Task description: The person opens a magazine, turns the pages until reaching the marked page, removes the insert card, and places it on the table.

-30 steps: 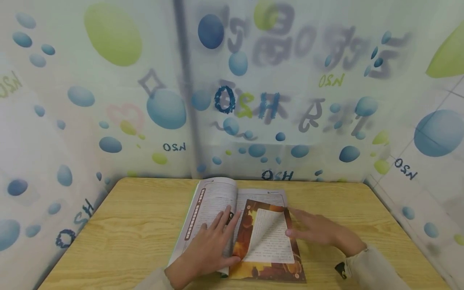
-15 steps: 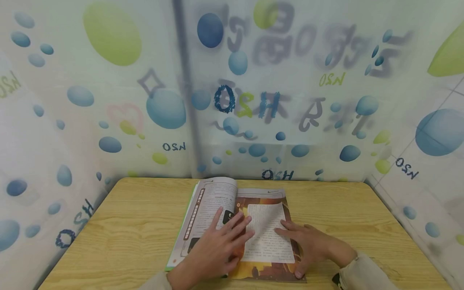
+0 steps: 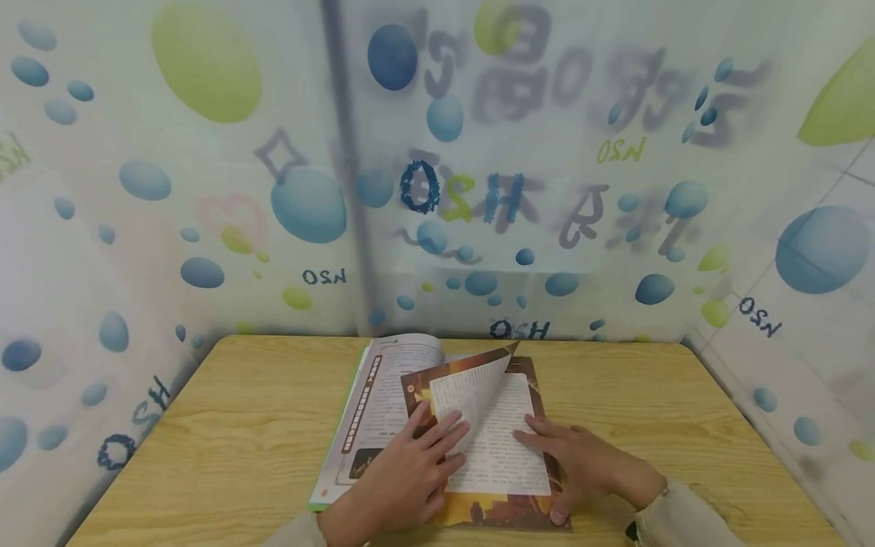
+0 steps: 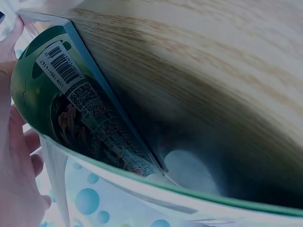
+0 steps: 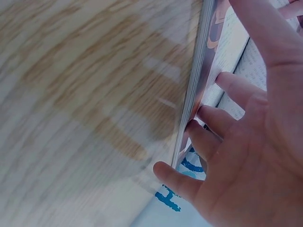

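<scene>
An open magazine lies on the table, its left side curved up in a thick stack. One brown-bordered page stands partly lifted and bent over toward the left. My left hand rests across the lower left of that page with fingers spread. My right hand rests on the right-hand page, fingertips on the text and thumb near the lower right corner. In the right wrist view the fingers of the right hand reach over the magazine's edge. The left wrist view shows the green back cover with a barcode.
The wooden table extends to both sides of the magazine. Behind it hangs a pale curtain printed with blue and green drops, and similar sheets close off the left and right.
One page came down on the right, and another now rises and leans left. My right hand moved from the upper right edge down onto the page; my left shifted slightly right.
</scene>
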The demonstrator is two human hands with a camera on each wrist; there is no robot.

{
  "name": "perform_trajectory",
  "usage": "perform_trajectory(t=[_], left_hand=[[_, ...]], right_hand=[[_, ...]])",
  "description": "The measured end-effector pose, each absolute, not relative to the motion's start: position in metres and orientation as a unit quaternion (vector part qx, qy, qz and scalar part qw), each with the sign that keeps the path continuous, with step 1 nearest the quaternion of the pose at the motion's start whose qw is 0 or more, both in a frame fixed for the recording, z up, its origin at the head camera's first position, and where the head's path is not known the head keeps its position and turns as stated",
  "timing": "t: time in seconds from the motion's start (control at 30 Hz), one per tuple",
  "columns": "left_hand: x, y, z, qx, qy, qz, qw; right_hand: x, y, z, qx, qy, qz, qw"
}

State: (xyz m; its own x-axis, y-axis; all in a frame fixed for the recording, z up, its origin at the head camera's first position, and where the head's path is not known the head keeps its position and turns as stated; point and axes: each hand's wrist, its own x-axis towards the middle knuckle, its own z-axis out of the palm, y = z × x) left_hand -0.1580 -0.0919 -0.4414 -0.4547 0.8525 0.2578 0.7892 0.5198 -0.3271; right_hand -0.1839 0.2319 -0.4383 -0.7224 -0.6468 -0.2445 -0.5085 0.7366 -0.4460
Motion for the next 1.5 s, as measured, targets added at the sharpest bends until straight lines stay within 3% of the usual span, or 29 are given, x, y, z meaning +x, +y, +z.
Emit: perform_trajectory(t=[0.57,1.3,1.5], left_hand=[[-0.155,-0.090,-0.439,-0.434,-0.879,0.070,0.184],[-0.158,-0.098,-0.443,-0.370,-0.926,0.027,0.075],[-0.157,-0.099,-0.441,-0.357,-0.931,0.010,0.069]], right_hand=[[-0.183,0.232,-0.437,-0.308,0.912,-0.180,0.204],[-0.183,0.231,-0.437,-0.311,0.912,-0.178,0.199],[-0.183,0.232,-0.437,-0.316,0.911,-0.180,0.196]])
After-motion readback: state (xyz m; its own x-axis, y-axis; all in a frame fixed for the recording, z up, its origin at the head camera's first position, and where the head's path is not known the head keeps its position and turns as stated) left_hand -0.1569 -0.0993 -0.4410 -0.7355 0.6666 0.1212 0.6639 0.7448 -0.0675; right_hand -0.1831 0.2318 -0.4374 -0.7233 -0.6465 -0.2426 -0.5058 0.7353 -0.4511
